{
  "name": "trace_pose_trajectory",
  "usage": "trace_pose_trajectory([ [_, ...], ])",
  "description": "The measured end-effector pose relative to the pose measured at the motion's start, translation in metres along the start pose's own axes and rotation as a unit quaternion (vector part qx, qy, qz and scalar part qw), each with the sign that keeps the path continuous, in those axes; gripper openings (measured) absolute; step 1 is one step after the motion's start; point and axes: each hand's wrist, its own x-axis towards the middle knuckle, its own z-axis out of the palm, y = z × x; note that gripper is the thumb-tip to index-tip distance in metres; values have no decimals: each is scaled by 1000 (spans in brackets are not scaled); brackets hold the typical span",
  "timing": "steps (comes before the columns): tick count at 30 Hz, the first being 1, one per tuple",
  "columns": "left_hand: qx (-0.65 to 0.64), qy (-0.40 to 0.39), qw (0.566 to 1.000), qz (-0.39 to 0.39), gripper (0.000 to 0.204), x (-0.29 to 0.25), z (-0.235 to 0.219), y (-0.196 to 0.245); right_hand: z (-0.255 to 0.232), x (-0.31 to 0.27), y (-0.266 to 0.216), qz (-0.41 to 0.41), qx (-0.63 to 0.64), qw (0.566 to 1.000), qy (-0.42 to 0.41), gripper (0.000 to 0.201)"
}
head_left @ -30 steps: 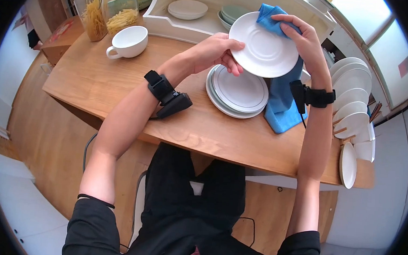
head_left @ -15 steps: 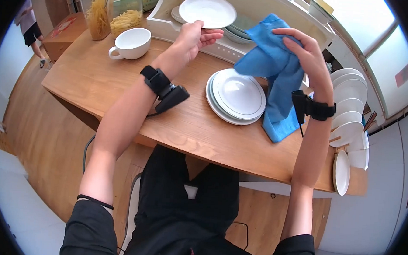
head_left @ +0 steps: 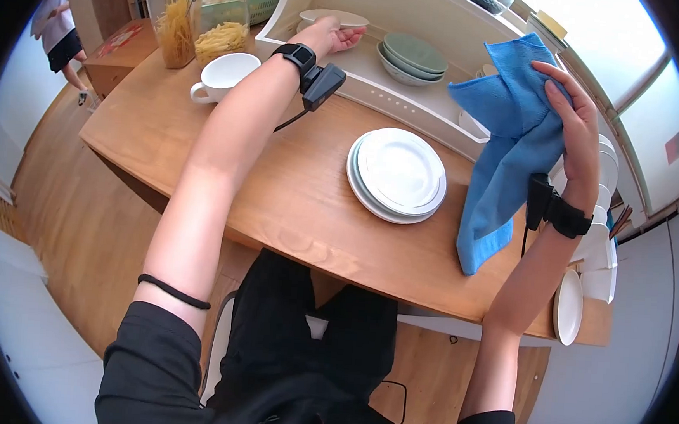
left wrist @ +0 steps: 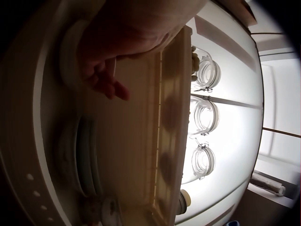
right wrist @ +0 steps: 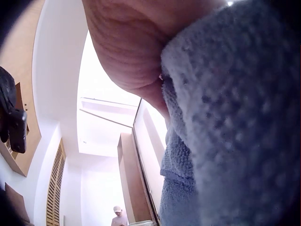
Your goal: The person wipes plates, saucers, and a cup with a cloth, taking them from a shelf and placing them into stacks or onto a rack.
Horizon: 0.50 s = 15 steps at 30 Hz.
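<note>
In the head view my left hand (head_left: 328, 36) reaches into the cream shelf unit (head_left: 408, 111) and holds the near edge of a white plate (head_left: 337, 17) at the stack there. The left wrist view shows the same hand (left wrist: 110, 52) in shadow over the pale dishes, its grip partly hidden. A blue cloth (head_left: 507, 144) hangs from my right hand (head_left: 578, 122), lifted above the table's right side. Close up in the right wrist view, the cloth (right wrist: 235, 117) fills the right side. A stack of white plates (head_left: 401, 173) lies on the table between the arms.
A white cup (head_left: 227, 74) stands left of my left forearm, before pasta jars (head_left: 221, 40). Green bowls (head_left: 415, 53) sit in the shelf unit. At the right are racked dishes (head_left: 606, 170) and an oval dish (head_left: 568, 307) by the table edge. A person (head_left: 59, 32) stands far left.
My left hand has carried the plate away from the cloth and back-left, down into the shelf unit. My right hand has moved right with the cloth, which now hangs free of the plate.
</note>
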Motion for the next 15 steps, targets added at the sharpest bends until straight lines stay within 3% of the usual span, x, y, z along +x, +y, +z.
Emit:
trace_pose_trajectory([
  [3,8,-36,999,11,32,15,-8,-4,-8,1,4,10,8,1000,11,24],
  [8,-12,-22,999,-47,32,19,-10,-3,-16,2,9,4,-2,1000,29,25],
  [10,44,-3,999,-15,43,15,-8,-6,-15,1,8,5,-5,1000,29,25],
  [15,73,-31,995,-57,35,14,-18,0,-14,1,11,10,8,1000,28,26],
])
